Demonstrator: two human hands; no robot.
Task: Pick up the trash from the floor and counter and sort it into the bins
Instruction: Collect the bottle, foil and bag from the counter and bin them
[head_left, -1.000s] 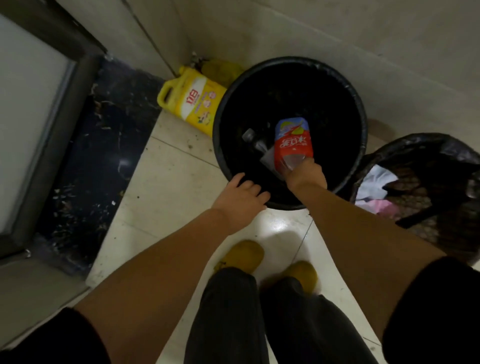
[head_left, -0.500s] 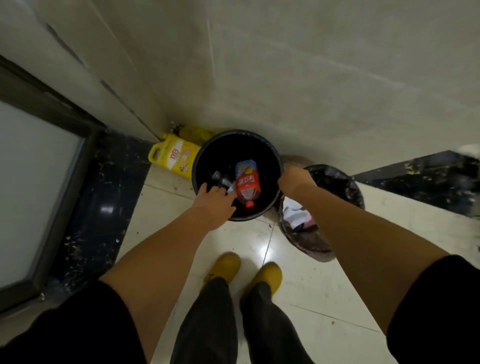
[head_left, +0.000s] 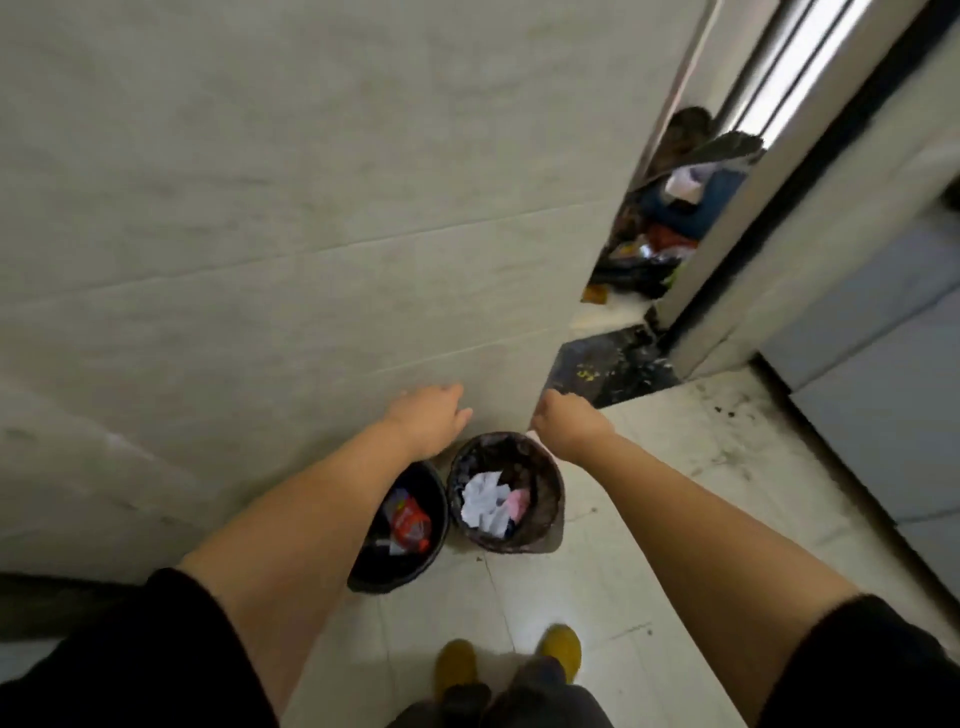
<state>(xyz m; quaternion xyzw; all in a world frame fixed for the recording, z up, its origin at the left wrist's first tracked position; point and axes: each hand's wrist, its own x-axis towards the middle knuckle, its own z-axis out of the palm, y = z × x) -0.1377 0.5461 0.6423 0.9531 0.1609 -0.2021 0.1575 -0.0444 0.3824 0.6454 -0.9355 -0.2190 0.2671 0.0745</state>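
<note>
Two bins stand on the floor against the wall. The black bin (head_left: 435, 545) on the left holds a plastic bottle with a red label (head_left: 410, 525). The bag-lined bin (head_left: 545, 470) on the right holds crumpled white paper (head_left: 483, 501) and something pink (head_left: 517, 503). My left hand (head_left: 430, 420) hovers above the black bin's far edge, fingers loosely spread, holding nothing. My right hand (head_left: 569, 423) hangs above the lined bin's far rim, fingers curled downward, nothing visible in it.
A tiled wall (head_left: 260, 234) fills the left and centre. Beyond its corner, a pile of mixed clutter (head_left: 660, 234) lies in a doorway past a dark threshold (head_left: 608, 371). Pale floor tiles (head_left: 675, 493) extend to the right, with grey cabinet fronts (head_left: 883, 389) at the right. My yellow shoes (head_left: 558, 647) show at the bottom.
The red-labelled bottle left my right hand and lies in the black bin. Both hands have lifted away from the bin, and my view has risen and swung right.
</note>
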